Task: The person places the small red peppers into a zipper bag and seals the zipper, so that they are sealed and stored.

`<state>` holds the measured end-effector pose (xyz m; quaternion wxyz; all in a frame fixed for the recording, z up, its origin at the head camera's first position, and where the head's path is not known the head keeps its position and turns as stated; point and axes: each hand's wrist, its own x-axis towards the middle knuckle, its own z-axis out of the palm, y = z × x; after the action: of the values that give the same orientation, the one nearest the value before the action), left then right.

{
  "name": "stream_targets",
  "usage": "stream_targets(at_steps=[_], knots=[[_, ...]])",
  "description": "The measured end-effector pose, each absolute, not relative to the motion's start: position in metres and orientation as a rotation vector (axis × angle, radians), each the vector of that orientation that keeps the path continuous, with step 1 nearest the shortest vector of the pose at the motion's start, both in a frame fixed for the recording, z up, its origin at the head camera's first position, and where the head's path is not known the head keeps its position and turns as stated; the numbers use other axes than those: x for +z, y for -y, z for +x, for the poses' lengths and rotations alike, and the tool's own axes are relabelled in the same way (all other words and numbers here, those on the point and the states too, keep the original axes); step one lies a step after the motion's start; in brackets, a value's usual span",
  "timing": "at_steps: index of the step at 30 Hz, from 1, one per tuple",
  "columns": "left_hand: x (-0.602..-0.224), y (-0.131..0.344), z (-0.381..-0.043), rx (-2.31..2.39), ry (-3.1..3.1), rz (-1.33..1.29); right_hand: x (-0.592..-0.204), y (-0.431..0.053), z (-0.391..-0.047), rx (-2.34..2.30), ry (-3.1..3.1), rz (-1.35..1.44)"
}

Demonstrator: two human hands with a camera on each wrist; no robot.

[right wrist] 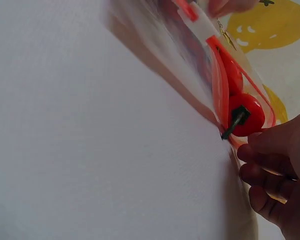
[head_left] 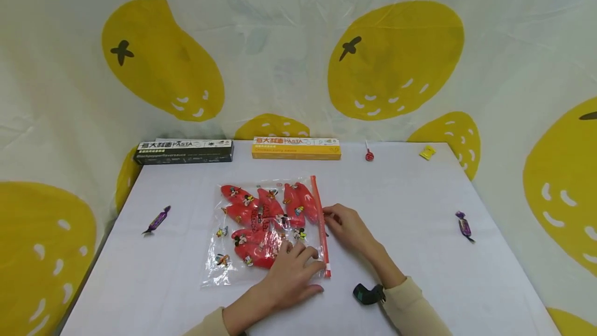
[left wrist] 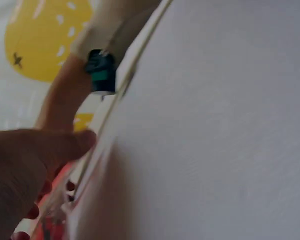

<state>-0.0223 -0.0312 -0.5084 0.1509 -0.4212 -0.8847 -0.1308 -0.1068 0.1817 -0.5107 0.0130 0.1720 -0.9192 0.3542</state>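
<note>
A clear zip bag [head_left: 212, 253] with cartoon prints and a red zip edge lies flat on the white table, several red peppers [head_left: 252, 255] inside it. My left hand [head_left: 291, 274] rests over the bag's near right part, its fingers spread and lightly bent. At the bag's right side, my right hand [head_left: 347, 227] pinches the zip edge between thumb and fingertips. In the right wrist view the bag's mouth gapes there, and a red pepper [right wrist: 247, 117] with a green stem pokes out right above the thumb of the right hand [right wrist: 275, 165].
Behind the bag stand a dark pasta box [head_left: 184, 153] and a yellow pasta box [head_left: 296, 149]. A red lollipop [head_left: 369, 156] and a yellow sweet [head_left: 427, 152] lie at the back right. Purple-wrapped sweets lie at the left [head_left: 157, 220] and right [head_left: 464, 226] edges.
</note>
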Motion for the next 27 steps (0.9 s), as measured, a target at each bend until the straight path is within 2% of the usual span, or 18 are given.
stream_targets(at_steps=[9, 15, 20, 27], knots=[[-0.522, 0.02, -0.019, -0.261, 2.317, -1.169, -0.514, -0.183, -0.105, 1.239, 2.878, 0.564], [-0.515, 0.021, -0.02, -0.458, 2.253, -1.064, -0.51, -0.185, -0.105, 1.294, 2.851, 0.649], [-0.484, 0.03, -0.03, -0.731, 2.021, -0.993, -0.489, -0.182, -0.102, 1.218, 2.779, 0.747], [-0.409, 0.052, -0.035, -1.151, 1.8, -0.898, -0.426, -0.185, -0.096, 0.981, 2.643, 0.96]])
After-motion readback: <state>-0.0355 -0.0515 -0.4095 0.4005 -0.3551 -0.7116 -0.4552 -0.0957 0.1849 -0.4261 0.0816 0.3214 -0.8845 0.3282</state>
